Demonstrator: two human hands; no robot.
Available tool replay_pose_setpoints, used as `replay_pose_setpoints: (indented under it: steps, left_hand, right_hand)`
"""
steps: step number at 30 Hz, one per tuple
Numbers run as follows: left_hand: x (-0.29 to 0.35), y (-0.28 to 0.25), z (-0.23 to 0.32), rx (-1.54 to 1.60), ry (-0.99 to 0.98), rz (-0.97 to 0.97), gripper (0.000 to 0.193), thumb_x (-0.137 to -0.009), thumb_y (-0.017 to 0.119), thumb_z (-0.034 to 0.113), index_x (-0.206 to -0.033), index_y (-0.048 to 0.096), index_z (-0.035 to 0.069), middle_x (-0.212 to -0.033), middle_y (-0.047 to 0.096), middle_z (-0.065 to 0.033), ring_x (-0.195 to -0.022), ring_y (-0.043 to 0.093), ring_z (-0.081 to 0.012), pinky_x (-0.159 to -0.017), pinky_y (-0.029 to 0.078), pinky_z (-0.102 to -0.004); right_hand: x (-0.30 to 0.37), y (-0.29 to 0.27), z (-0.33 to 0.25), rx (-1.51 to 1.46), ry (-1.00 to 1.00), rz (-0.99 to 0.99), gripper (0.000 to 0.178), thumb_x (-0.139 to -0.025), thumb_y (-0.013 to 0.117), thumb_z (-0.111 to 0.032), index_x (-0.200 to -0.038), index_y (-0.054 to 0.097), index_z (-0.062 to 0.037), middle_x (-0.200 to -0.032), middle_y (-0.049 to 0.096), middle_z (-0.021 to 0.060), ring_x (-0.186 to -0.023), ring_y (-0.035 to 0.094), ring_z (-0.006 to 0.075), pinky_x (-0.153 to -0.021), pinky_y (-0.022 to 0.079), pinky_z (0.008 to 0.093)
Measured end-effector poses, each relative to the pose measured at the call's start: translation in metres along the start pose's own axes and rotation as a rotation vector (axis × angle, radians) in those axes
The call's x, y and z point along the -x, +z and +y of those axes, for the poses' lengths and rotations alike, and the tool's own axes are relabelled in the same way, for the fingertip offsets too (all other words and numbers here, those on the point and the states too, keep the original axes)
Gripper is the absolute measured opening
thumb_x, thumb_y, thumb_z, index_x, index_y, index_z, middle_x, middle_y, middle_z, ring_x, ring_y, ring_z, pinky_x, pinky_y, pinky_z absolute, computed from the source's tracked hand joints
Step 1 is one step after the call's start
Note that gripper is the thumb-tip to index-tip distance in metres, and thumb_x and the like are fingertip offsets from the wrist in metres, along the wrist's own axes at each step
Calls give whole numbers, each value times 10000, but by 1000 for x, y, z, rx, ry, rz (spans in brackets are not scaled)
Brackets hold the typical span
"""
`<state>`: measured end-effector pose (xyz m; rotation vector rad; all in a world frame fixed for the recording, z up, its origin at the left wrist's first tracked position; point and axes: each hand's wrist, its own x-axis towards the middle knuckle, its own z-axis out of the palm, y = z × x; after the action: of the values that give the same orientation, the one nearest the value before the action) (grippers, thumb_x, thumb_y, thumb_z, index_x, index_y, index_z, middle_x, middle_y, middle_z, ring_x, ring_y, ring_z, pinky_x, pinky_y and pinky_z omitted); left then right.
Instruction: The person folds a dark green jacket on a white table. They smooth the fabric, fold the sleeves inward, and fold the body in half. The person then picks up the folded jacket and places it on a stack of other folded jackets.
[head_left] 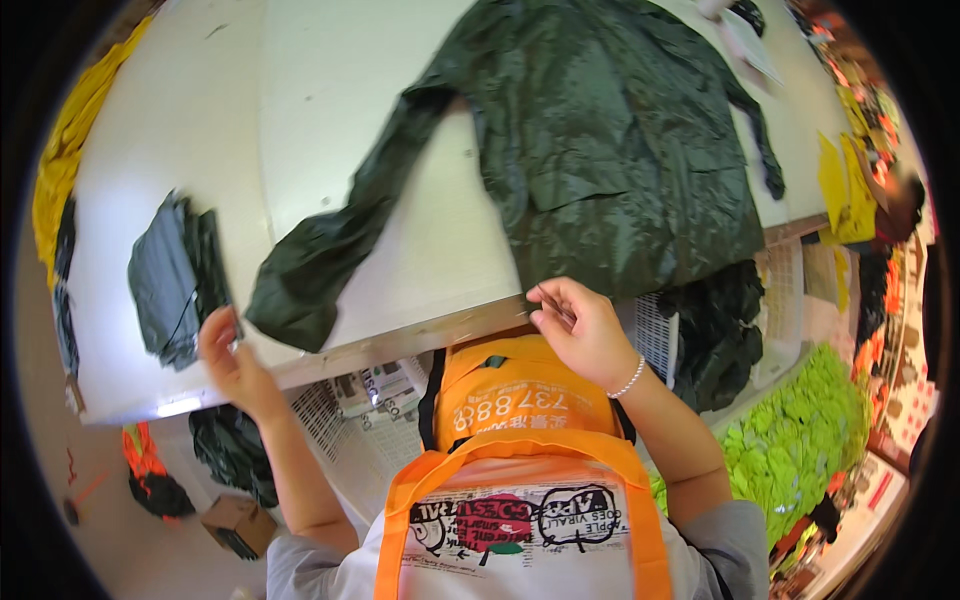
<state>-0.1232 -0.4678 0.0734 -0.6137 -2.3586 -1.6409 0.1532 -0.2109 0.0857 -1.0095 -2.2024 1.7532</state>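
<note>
A dark green jacket (610, 150) lies spread on the white table (330, 110), its hem along the near edge. One sleeve (320, 250) stretches to the left, slightly blurred. My right hand (585, 335) is closed in a pinch at the jacket's lower left hem corner. Something thin and dark shows between its fingers, too small to name. My left hand (238, 365), smeared a little, has curled fingers at the lower right edge of a folded dark green garment (170, 285). A dark bit shows by those fingertips; I cannot make out what it is.
Yellow garments (75, 130) hang along the far left edge. Below the table stand white baskets (335, 425), dark green garments (715, 330) and a bright green heap (800, 440). A cardboard box (238, 525) sits lower left. Another person (897, 205) is at the right.
</note>
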Motion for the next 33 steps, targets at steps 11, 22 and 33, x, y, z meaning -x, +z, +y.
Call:
replay_pose_setpoints:
  steps: [11,22,33]
  left_hand:
    - [176,353,98,-294,361,-731,539,-824,656,244,-1300,473,69,-1413,415,-118,-1336,345,-317,-1093,223,-523]
    - [206,351,42,-913,104,-594,717,-865,575,451,-1465,306,165,-1541,247,-35,-1424,202,-254,-1111,118,-582]
    - [186,471,125,-397,212,-407,278,-735,740,186,-966,643,67,-999,625,-98,-952,575,-300,-825,443,-403]
  right_hand:
    - [-30,-273,214,641,-100,475,291,-950,466,-81,-1217,567,-26,-1174,612,152,-958,637,276,-822,504,319]
    - [-47,-335,264,771,-35,123,503,-874,430,-39,-1376,410,-66,-1501,304,64,-919,626,346,-726,527,394]
    - [-129,-335,216,443,-250,58,308,-862,615,-125,-1117,475,-23,-1040,533,177,-877,596,330,-739,493,397]
